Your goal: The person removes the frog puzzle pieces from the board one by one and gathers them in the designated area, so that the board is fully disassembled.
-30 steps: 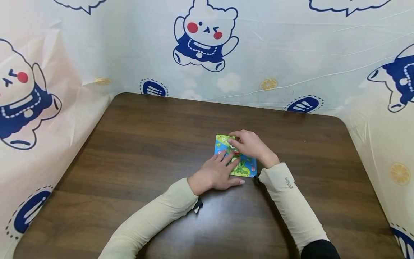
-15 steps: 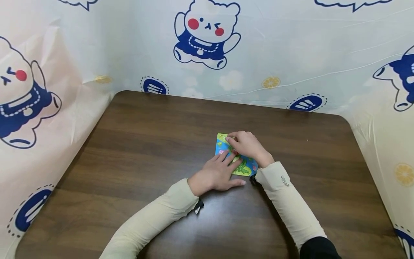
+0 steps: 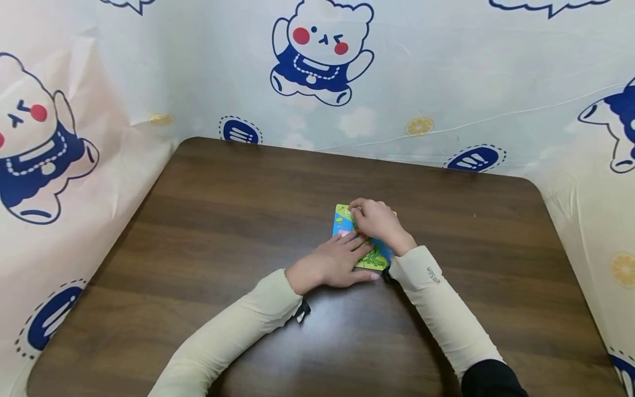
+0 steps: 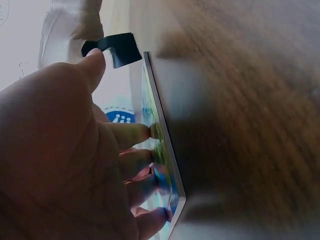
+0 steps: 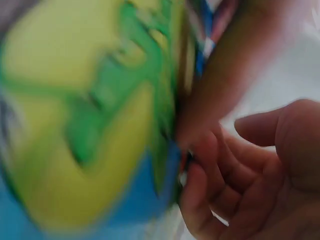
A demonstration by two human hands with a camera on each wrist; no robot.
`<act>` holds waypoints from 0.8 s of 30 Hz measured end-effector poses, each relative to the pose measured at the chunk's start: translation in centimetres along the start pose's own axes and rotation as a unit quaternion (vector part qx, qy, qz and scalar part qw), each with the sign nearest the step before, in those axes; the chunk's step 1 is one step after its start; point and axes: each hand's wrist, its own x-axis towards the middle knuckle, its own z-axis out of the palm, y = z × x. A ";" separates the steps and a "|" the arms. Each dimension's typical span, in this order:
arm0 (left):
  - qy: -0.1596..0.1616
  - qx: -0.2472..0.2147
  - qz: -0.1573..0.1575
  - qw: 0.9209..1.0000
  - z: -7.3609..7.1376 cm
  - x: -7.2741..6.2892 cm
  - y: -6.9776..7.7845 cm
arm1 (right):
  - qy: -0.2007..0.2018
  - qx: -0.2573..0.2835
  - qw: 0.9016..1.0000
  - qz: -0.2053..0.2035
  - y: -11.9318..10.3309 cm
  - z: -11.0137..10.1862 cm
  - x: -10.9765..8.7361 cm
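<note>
A thin square picture board [image 3: 376, 257] with a green frog on blue and yellow lies on the brown table. My left hand [image 3: 336, 261] rests on its lower left part, fingers spread and nearly straight. The left wrist view shows those fingertips [image 4: 162, 214] touching the board's face, with its thin edge [image 4: 169, 140] beside them. My right hand [image 3: 380, 221] is over the top of the board, fingers bent down to it. Close up in the right wrist view, its curled fingers [image 5: 195, 192] meet the board's side, thumb apart; whether they pinch a small piece I cannot tell.
The wooden table [image 3: 238, 220] has rounded far corners. A pale curtain [image 3: 198, 71] with cartoon bears hangs around its back and sides. Both forearms wear cream sleeves [image 3: 238, 325], with a black strap [image 4: 120, 49] at the right wrist.
My right hand has shifted slightly left over the board, its fingers now bent more. The left hand stays on the board. The whole head view has drifted a little.
</note>
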 end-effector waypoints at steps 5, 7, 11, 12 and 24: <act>0.004 -0.011 0.015 1.000 0.0 0.1 -0.2 | 0.027 -0.022 0.999 0.022 -0.3 0.5 0.0; 0.003 -0.018 0.019 1.000 -0.1 0.1 -0.3 | 0.029 -0.021 0.999 0.025 -0.4 0.5 0.1; 0.002 -0.028 0.023 0.999 0.0 0.1 -0.5 | 0.017 -0.011 0.999 0.025 -0.5 0.4 0.1; 0.000 -0.029 0.023 0.999 0.0 0.0 -0.6 | 0.014 -0.007 1.000 0.026 -0.5 0.4 0.2; -0.004 -0.020 0.020 1.000 -0.2 0.1 -0.7 | 0.007 0.029 0.999 0.032 -0.6 -0.2 0.3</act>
